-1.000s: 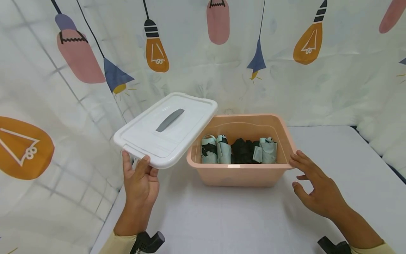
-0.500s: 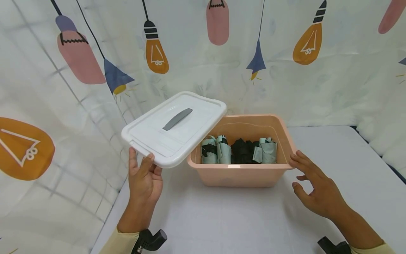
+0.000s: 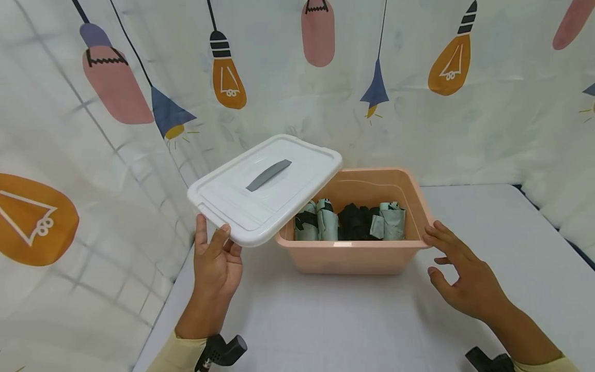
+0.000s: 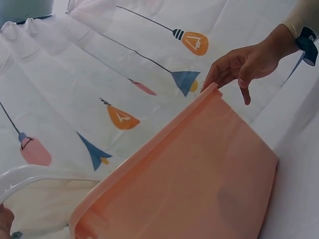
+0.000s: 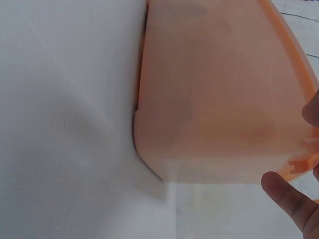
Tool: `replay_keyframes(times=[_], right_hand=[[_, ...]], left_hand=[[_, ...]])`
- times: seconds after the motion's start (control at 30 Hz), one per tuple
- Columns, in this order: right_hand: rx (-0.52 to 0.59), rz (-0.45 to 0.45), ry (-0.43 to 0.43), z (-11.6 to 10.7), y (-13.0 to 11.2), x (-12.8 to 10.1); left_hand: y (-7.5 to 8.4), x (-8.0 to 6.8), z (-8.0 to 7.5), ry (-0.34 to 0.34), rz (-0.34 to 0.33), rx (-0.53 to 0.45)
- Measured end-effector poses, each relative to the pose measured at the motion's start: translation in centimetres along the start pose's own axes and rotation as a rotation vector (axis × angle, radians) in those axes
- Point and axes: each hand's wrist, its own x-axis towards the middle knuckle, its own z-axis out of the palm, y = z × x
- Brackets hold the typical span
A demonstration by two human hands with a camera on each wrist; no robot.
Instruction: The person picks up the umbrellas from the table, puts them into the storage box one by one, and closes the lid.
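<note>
A white lid [image 3: 265, 199] with a grey handle [image 3: 268, 175] is held up, tilted, by my left hand [image 3: 216, 268], which pinches its near left corner between thumb and fingers. The lid's right edge overlaps the left side of a peach plastic bin [image 3: 346, 259]. Inside the bin stand several rolled bundles, pale green ones [image 3: 328, 225] and a black one [image 3: 354, 222]. My right hand [image 3: 467, 281] touches the bin's right rim with its fingertips, fingers fairly straight and thumb apart. In the left wrist view, the lid's rim [image 4: 30, 174] shows beside the bin.
The bin stands on a table with a white cover [image 3: 344, 320]. Behind and to the left hangs a white curtain [image 3: 279, 93] printed with lamps and bulbs. A black wrist camera [image 3: 225, 351] sits on the left sleeve, another [image 3: 488, 359] on the right.
My left hand has carried the lid rightward, so it covers more of the bin's left end. My right hand and the bin have stayed in place.
</note>
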Motion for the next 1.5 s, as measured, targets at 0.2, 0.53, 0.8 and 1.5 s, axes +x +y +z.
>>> replay_keyframes(times=[0.2,0.53,0.8,1.5], right_hand=[[0.006,-0.006,0.002,0.01,0.01,0.00],[-0.008,0.006,0.002,-0.11,-0.24,0.05],[-0.010,0.004,0.011,-0.08,-0.14,-0.01],[-0.009,0.007,0.014,-0.09,-0.25,-0.01]], left_hand=[[-0.15,0.01,0.03,-0.030,-0.002,0.031],[-0.17,0.09,0.23,-0.042,-0.046,0.031],[-0.22,0.29,0.22,-0.087,-0.064,0.035],[-0.23,0.91,0.30,-0.173,-0.125,0.023]])
